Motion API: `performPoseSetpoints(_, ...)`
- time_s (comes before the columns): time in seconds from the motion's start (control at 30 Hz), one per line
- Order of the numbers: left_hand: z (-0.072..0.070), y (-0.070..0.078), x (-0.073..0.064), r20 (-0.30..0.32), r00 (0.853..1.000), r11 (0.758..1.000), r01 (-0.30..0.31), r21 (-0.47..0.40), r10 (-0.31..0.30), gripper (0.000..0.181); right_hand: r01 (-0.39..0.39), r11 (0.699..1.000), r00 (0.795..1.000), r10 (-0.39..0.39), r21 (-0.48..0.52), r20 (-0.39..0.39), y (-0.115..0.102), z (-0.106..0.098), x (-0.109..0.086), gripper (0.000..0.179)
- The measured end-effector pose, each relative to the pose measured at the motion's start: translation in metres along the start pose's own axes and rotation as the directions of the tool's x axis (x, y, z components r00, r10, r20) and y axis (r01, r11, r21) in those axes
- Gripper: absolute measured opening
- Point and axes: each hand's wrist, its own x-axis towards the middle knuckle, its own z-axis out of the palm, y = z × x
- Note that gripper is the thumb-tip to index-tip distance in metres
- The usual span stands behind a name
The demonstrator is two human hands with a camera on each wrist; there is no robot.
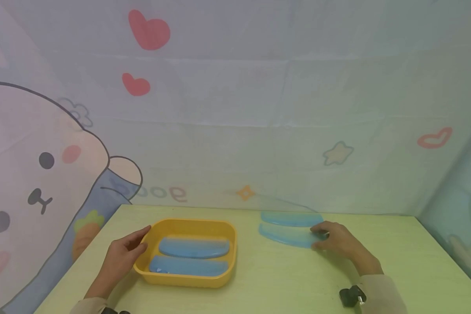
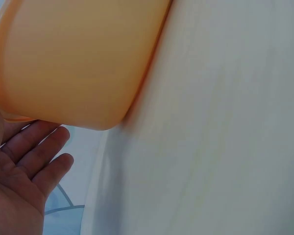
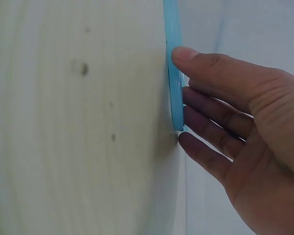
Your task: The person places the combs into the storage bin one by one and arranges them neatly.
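A yellow plastic tray (image 1: 184, 280) stands at the left of the table with two blue combs inside, a rear comb (image 1: 194, 248) and a front comb (image 1: 192, 266). My left hand (image 1: 123, 255) touches the tray's left rim; in the left wrist view its visible fingers (image 2: 51, 174) are fairly straight beside the wall. Two more blue combs lie right of the tray. My right hand (image 1: 339, 240) pinches the right end of the nearer comb (image 1: 284, 235). The farther comb (image 1: 290, 219) lies just behind it. In the right wrist view the thumb presses the pinched comb's edge (image 3: 174, 93).
The pale yellow-green table (image 1: 274, 279) ends at a cloth backdrop (image 1: 235, 109) printed with hearts, a star and a cartoon animal. Small black devices are strapped at both wrists, such as the right wrist device (image 1: 351, 296).
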Motion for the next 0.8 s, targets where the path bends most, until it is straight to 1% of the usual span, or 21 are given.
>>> performPoseSetpoints(0.37, 0.0012, -0.0009, 0.0003, -0.014, 1.0, 1.0, 0.0, 0.008, 0.0, 0.043, -0.003, 1.0, 1.0, 0.003, 0.024, 0.014, 0.0015, 0.0002, 0.0013, 0.053)
performPoseSetpoints(0.6, 0.0021, -0.0004, 0.0014, -0.022, 1.0, 1.0, -0.007, 0.019, 0.007, 0.042, 0.001, 1.0, 1.0, -0.001, 0.018, 0.031, 0.0018, -0.0002, 0.0025, 0.06)
performPoseSetpoints(0.8, 0.0029, 0.0006, 0.0018, -0.028, 1.0, 1.0, -0.006, 0.014, 0.007, 0.042, 0.02, 1.0, 0.999, -0.02, 0.0, 0.04, 0.0012, -0.0008, 0.0029, 0.057)
